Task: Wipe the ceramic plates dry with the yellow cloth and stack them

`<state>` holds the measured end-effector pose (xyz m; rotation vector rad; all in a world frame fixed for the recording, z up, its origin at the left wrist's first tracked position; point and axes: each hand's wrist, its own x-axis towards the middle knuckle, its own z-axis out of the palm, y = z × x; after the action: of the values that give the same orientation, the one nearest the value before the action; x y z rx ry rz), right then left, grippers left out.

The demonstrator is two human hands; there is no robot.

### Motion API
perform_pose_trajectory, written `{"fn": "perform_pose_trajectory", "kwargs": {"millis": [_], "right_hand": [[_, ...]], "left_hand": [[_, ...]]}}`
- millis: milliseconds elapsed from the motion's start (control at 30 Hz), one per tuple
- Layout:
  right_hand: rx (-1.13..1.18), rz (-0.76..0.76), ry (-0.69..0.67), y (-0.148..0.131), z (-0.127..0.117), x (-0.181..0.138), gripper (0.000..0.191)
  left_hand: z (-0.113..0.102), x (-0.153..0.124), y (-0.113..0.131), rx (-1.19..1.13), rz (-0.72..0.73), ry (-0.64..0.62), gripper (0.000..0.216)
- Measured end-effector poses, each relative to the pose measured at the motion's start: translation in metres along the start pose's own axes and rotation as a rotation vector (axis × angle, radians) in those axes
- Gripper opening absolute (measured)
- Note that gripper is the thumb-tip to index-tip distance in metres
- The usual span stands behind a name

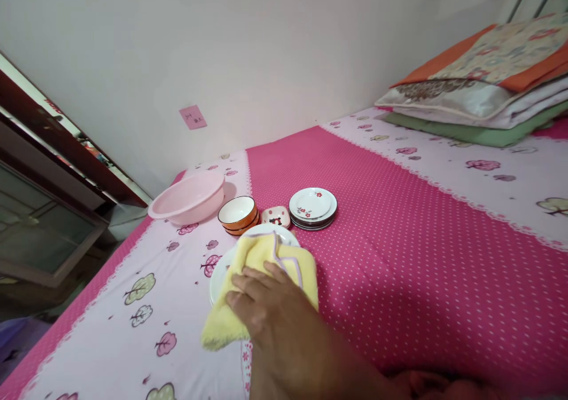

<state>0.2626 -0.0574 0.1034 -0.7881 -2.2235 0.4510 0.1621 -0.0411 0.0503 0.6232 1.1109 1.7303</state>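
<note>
My right hand (268,308) lies palm down on a yellow towel (306,270) with a lilac edge, its fingers bent and pressed into the cloth. Under the towel is a white plate (216,278), showing at its left and far rim. More skin at the bottom edge, below my right hand, may be my left forearm; the fingers of my left hand are hidden. Just beyond the plate sit stacked orange bowls (239,213) with white insides, a small square dish (276,216) with a red-and-black picture, and a stack of flowered white plates (313,206) with dark rims.
A pink plastic basin (190,199) stands at the back left near the wall. The bed's sheet (399,258) is pink with dots and pale tree-print bands. Folded bedding (483,92) is piled at the far right. The bed's edge drops off at the left, by a doorway.
</note>
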Motion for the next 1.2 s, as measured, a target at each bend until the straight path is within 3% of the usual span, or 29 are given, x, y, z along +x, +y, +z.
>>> {"fn": "perform_pose_trajectory", "kwargs": {"millis": [100, 167, 233, 333, 400, 533, 667, 733, 867, 967, 1100, 1200], "right_hand": [[0.031, 0.031, 0.081, 0.014, -0.010, 0.012, 0.034], [0.016, 0.113, 0.146, 0.029, -0.017, 0.014, 0.038], [0.003, 0.191, 0.149, 0.040, -0.024, 0.011, 0.039], [0.074, 0.144, 0.045, 0.040, -0.029, 0.003, 0.043], [0.099, 0.080, -0.036, 0.034, -0.027, 0.001, 0.051], [0.067, 0.042, -0.031, 0.029, -0.018, 0.005, 0.063], [0.171, 0.024, 0.129, 0.041, -0.018, 0.007, 0.051], [0.396, 0.124, 0.227, 0.048, -0.023, 0.005, 0.045], [1.009, 0.406, 0.429, 0.063, -0.034, 0.003, 0.041], [1.235, 0.504, 0.444, 0.076, -0.033, 0.004, 0.051], [1.211, 0.534, 0.432, 0.093, -0.027, 0.005, 0.056], [0.954, 0.607, 0.531, 0.102, -0.030, 0.002, 0.049]], "left_hand": [[0.022, -0.006, -0.009, -0.041, 0.080, -0.145, 0.035], [0.036, -0.007, -0.008, -0.211, 0.039, -0.222, 0.053], [0.039, -0.004, -0.002, -0.403, -0.041, -0.217, 0.061], [0.021, 0.009, 0.002, -0.687, -0.112, -0.136, 0.050], [0.002, 0.020, -0.001, -0.757, -0.113, -0.094, 0.048], [-0.019, 0.032, -0.008, -0.730, -0.099, -0.052, 0.049], [0.002, 0.025, 0.003, -0.586, -0.099, -0.234, 0.037], [0.013, 0.018, 0.009, -0.511, -0.145, -0.258, 0.036], [0.022, 0.011, 0.013, -0.440, -0.095, -0.149, 0.041], [0.022, 0.007, 0.012, -0.466, -0.067, -0.135, 0.050], [0.027, 0.001, 0.011, -0.504, -0.144, -0.138, 0.060], [0.030, -0.001, 0.012, -0.519, -0.159, -0.189, 0.064]]}}
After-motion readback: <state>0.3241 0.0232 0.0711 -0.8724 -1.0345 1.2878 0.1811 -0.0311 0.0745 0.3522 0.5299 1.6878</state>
